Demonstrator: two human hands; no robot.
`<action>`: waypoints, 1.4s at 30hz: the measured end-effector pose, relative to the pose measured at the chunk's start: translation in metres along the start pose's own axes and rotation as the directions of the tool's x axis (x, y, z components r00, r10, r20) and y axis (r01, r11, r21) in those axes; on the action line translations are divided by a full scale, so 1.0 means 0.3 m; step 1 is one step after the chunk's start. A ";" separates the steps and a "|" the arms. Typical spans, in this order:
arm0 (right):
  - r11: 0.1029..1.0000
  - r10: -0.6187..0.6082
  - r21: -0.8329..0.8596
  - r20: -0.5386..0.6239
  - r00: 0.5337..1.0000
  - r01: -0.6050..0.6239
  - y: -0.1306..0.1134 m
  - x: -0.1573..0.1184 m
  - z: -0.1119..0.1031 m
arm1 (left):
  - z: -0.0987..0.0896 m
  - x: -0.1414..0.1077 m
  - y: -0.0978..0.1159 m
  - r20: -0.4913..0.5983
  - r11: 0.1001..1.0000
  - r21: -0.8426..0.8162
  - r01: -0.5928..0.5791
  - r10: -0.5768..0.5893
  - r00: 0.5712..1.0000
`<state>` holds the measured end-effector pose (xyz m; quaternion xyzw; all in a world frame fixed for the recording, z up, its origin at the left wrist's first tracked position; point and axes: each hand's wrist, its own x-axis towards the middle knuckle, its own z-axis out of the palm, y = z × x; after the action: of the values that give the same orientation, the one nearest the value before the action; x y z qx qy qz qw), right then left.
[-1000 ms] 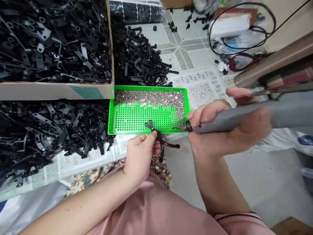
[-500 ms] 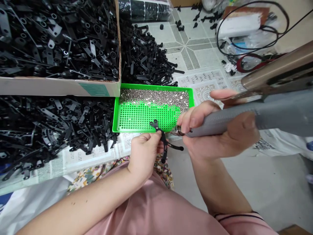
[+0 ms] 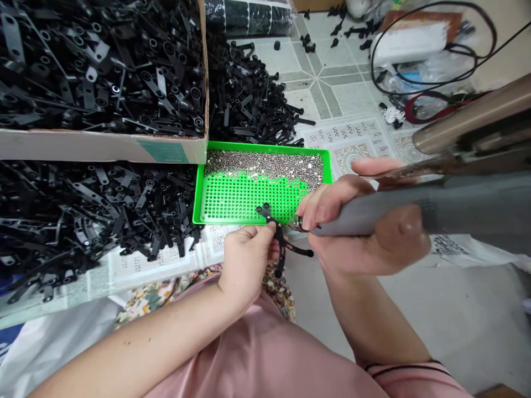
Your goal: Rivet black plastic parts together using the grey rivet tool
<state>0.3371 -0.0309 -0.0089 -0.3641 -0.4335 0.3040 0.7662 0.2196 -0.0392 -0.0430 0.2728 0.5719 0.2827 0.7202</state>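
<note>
My left hand (image 3: pixel 248 255) pinches a black jointed plastic bracket (image 3: pixel 282 243) between thumb and fingers, just off the near edge of the green tray (image 3: pixel 199 199). Two arms of the bracket spread down and to the right. Wrapped around a grey power screwdriver (image 3: pixel 373 207) is my right hand (image 3: pixel 357 232), its fingers close to the metal nose. The screwdriver points left, and its tip meets or nearly meets the bracket's middle; exact contact is hard to see. Small silvery screws (image 3: pixel 265 163) cover the far part of the tray's perforated green insert.
A cardboard box (image 3: pixel 103 143) heaped with black plastic parts stands at the left. Loose black parts (image 3: pixel 141 204) lie in front of it and more (image 3: pixel 249 99) behind the tray. Black cable (image 3: pixel 375 72), plastic bags and a white block (image 3: pixel 410 41) are at the back right.
The screwdriver's nose has shifted slightly left and closer to the bracket. My left hand keeps its pinch on the bracket almost in place; the whole view slid a little.
</note>
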 end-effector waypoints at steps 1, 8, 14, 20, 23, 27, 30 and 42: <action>1.000 0.002 -0.002 0.004 1.000 -0.002 -0.001 0.000 0.001 | 0.000 0.000 0.000 0.001 1.000 0.000 0.002 -0.002 1.000; 0.999 0.002 -0.050 0.007 1.000 -0.002 -0.014 -0.002 0.007 | -0.003 0.000 -0.001 0.000 1.000 0.022 -0.004 0.004 1.000; 0.999 0.017 -0.050 0.005 1.000 -0.017 -0.017 -0.010 0.020 | -0.001 0.002 -0.003 -0.002 0.999 0.034 -0.007 0.007 1.000; 0.997 0.028 -0.079 0.136 0.990 -0.017 -0.016 -0.003 0.008 | 0.002 -0.001 0.000 0.018 1.000 0.018 -0.024 0.024 1.000; 0.995 0.071 -0.087 0.244 0.967 -0.051 -0.011 -0.003 -0.003 | 0.002 -0.002 -0.001 0.020 1.000 -0.003 -0.025 0.025 0.999; 0.995 0.089 -0.077 0.286 0.954 -0.070 -0.004 -0.003 -0.011 | -0.004 0.001 0.003 0.020 1.000 -0.009 -0.019 0.019 1.000; 1.000 -0.010 -0.028 0.111 0.994 0.013 0.003 0.010 -0.034 | -0.016 -0.001 0.008 0.035 1.000 0.006 0.025 -0.025 0.999; 0.987 -0.083 -0.156 -0.215 0.973 0.050 0.095 0.035 -0.122 | -0.017 -0.025 0.030 0.219 0.984 0.176 -0.008 -0.032 0.975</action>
<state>0.3700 -0.0178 -0.0409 -0.4371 -0.3794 0.2024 0.7899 0.2123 -0.0380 -0.0325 0.3615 0.5124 0.1946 0.7543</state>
